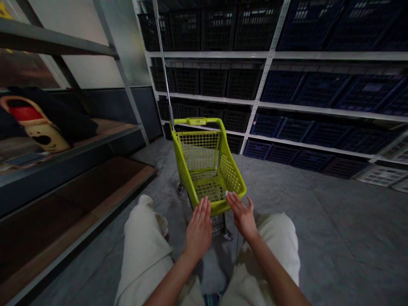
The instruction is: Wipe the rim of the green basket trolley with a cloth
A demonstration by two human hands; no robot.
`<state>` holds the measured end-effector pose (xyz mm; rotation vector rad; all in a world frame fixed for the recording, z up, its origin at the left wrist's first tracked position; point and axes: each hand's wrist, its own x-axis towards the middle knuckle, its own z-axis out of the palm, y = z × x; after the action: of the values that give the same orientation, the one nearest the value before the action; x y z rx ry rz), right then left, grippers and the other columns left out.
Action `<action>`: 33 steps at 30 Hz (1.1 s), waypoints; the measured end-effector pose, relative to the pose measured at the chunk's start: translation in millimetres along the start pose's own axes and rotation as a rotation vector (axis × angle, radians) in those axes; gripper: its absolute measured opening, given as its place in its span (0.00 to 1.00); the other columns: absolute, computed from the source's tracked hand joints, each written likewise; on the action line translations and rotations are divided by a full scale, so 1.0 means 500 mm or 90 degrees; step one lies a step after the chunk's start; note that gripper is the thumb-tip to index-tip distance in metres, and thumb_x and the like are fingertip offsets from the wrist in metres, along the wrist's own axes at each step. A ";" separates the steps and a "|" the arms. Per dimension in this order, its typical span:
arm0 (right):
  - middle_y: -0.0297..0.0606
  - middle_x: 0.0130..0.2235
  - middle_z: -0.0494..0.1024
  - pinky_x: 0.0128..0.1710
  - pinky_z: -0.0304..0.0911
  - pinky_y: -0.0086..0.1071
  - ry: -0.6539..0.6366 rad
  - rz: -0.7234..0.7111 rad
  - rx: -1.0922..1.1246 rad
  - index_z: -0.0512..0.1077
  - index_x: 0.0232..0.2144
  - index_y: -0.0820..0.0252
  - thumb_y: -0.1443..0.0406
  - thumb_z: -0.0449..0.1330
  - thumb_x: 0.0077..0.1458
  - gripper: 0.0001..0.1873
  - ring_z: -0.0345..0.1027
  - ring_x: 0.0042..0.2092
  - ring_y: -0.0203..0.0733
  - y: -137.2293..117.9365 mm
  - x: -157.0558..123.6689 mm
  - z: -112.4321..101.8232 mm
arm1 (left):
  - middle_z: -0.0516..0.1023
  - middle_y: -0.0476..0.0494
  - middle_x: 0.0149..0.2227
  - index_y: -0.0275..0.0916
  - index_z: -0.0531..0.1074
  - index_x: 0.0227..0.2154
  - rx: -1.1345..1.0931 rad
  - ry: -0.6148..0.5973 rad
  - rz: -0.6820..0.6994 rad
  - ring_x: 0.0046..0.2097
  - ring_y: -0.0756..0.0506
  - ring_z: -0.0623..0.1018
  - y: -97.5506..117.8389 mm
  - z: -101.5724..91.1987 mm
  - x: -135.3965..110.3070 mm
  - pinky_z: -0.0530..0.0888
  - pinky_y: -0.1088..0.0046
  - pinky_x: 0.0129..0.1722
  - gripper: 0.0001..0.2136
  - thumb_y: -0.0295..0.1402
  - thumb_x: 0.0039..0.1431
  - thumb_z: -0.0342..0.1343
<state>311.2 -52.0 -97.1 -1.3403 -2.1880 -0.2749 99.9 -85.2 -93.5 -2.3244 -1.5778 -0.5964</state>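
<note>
The yellow-green cart (207, 180) stands ahead, its near rim (219, 207) at your straight-fingered, unclenched left hand (199, 225); your right hand (243, 217), farther right, has something white (227, 193) at its fingertips, whether gripped I cannot tell.

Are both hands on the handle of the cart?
No, the left hand and right hand are at the near rim of the cart, while the handle is at its far end.

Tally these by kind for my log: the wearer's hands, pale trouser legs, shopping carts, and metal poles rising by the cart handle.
Hands: 2 (left hand, right hand)
Pale trouser legs: 2
Yellow-green shopping cart: 1
Metal pole: 1
Total: 6
</note>
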 end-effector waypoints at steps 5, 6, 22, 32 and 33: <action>0.38 0.62 0.67 0.66 0.30 0.52 0.065 0.123 -0.067 0.53 0.66 0.50 0.80 0.45 0.47 0.44 0.55 0.65 0.42 0.074 -0.007 -0.011 | 0.47 0.36 0.70 0.30 0.43 0.68 -0.010 0.004 0.007 0.70 0.41 0.47 0.008 0.000 0.005 0.59 0.59 0.65 0.30 0.24 0.64 0.42; 0.39 0.62 0.67 0.66 0.31 0.51 0.076 0.135 -0.068 0.52 0.66 0.51 0.80 0.45 0.48 0.44 0.55 0.65 0.41 0.055 -0.003 -0.003 | 0.47 0.36 0.70 0.30 0.43 0.68 -0.012 0.007 0.007 0.70 0.41 0.47 0.009 0.001 0.006 0.59 0.59 0.65 0.30 0.24 0.64 0.42; 0.41 0.64 0.62 0.66 0.28 0.50 0.011 0.053 -0.048 0.50 0.67 0.55 0.81 0.43 0.46 0.45 0.54 0.65 0.38 0.035 -0.001 -0.002 | 0.46 0.35 0.70 0.30 0.39 0.68 -0.011 0.010 -0.006 0.70 0.41 0.47 0.012 0.001 0.003 0.59 0.59 0.65 0.31 0.24 0.64 0.42; 0.43 0.63 0.65 0.67 0.27 0.49 0.039 0.053 0.005 0.52 0.66 0.57 0.78 0.46 0.51 0.40 0.55 0.65 0.40 -0.131 0.033 0.047 | 0.47 0.35 0.70 0.30 0.33 0.69 -0.018 0.018 -0.004 0.70 0.40 0.47 0.018 0.006 0.008 0.59 0.58 0.65 0.34 0.23 0.63 0.41; 0.43 0.63 0.64 0.67 0.27 0.48 0.028 0.037 0.013 0.52 0.66 0.58 0.78 0.46 0.51 0.39 0.54 0.65 0.40 -0.151 0.036 0.049 | 0.48 0.35 0.69 0.30 0.32 0.69 -0.013 0.020 -0.003 0.70 0.40 0.47 0.017 0.005 0.007 0.58 0.59 0.65 0.34 0.23 0.63 0.41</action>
<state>230.6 -63.9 -98.7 -1.3714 -2.1056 -0.2562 109.4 -84.2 -94.1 -2.3159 -1.5708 -0.6500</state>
